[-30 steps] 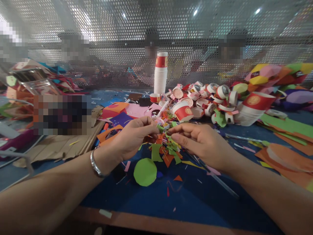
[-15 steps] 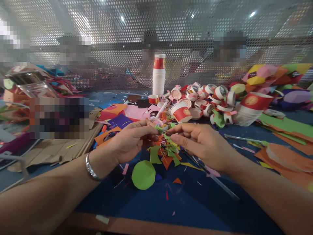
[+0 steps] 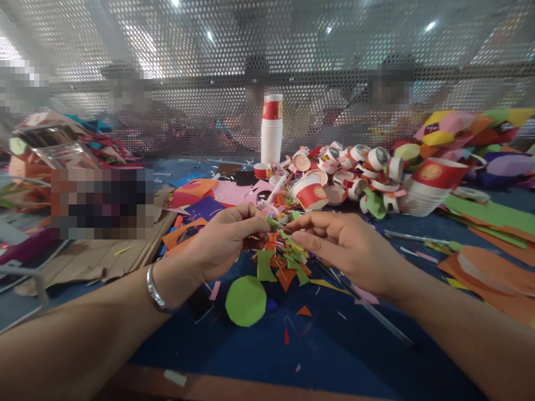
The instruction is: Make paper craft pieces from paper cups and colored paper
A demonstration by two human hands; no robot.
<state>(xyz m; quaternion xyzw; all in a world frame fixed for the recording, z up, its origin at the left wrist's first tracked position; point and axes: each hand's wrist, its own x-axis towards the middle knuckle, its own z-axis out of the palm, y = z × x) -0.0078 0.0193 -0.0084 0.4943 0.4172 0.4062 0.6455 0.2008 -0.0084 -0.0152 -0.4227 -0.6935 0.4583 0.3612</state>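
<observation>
Over the pile of scraps, my left hand point(image 3: 228, 239) pinches a small green paper piece point(image 3: 273, 223) between thumb and forefinger. A silver bracelet circles that wrist. Just to the right, my right hand point(image 3: 346, 245) is closed, thumb and fingertips together close to the green piece; whatever they grip is too small to make out. Cut paper scraps point(image 3: 288, 259), mostly green and orange, lie under both hands. Nearer to me, a flat green paper disc point(image 3: 246, 301) rests on the blue table point(image 3: 267, 365).
A tall stack of paper cups point(image 3: 271, 136) stands at the back. Cut cup pieces point(image 3: 343, 177) are heaped beside a tilted cup stack point(image 3: 430, 186). Cardboard point(image 3: 96, 262) lies left, orange paper point(image 3: 493, 273) right. A perforated metal screen point(image 3: 188, 111) closes the far side, with blurred people behind it.
Both hands stay nearly in place, with only slight finger movement around the small green paper piece. The whole view has shifted very slightly.
</observation>
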